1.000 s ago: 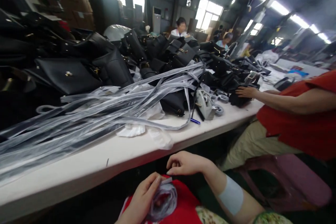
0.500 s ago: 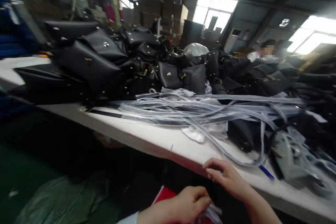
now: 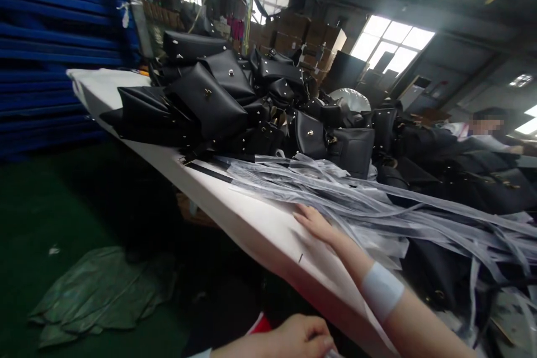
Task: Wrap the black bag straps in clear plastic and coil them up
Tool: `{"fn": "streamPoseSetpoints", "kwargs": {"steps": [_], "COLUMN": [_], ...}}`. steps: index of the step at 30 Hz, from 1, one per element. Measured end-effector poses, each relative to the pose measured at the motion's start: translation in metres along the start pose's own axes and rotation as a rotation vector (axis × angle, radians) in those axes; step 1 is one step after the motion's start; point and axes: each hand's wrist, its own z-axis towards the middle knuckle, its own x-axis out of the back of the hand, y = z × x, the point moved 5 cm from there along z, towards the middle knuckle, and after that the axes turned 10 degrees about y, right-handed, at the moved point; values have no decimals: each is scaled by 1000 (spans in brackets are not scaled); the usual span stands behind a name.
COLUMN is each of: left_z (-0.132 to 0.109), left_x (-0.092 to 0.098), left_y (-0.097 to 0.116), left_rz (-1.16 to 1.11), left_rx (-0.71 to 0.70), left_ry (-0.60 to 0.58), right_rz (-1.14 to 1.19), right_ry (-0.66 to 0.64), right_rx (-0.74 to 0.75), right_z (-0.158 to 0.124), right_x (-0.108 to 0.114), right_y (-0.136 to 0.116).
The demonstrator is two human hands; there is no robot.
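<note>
My right hand (image 3: 315, 224) reaches over the white table (image 3: 255, 224), fingers stretched out flat, touching the near edge of a long bundle of clear plastic-wrapped straps (image 3: 377, 201). A pale patch sits on that forearm. My left hand (image 3: 293, 338) is low at the bottom edge over something red in my lap, fingers curled closed; what it holds is hidden. Behind the straps lies a big heap of black handbags (image 3: 218, 100) with small metal clasps.
A blue corrugated wall (image 3: 50, 39) stands at the left. A crumpled greenish plastic sheet (image 3: 100, 291) lies on the dark floor beneath the table. Cardboard boxes (image 3: 302, 33) are stacked at the back. Another person (image 3: 486, 128) sits behind the bags at far right.
My view has swung left, away from the person in red. My right hand has left my lap and reached onto the table to the straps. My left hand stays low.
</note>
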Motion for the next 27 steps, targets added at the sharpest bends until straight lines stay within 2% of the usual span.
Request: {"fn": "streamPoseSetpoints", "kwargs": {"steps": [4,8,14,19,22,25,27], "left_z": [-4,-5,-7,-10,-10,-3,2], "left_x": [12,20,26,28,28,26,25], "left_y": [3,6,7,5,-1,-12,-22], "left_rz": [7,-23,-43,-58,-65,-105,-178], "left_rx": [36,21,2,9,29,31,54], "left_ry": [31,45,56,61,73,85,71], "right_rz": [82,-17,-315,-468,-496,-450,-403], "right_ry": [7,25,52,44,-34,-190,-205], "right_rx": [-37,-91,-95,-72,-44,20,104], "right_z": [55,80,89,93,87,81,86], "right_x": [23,34,38,48,49,47,47], "right_y": [-9,-9,-3,-9,-23,-47,-67]}}
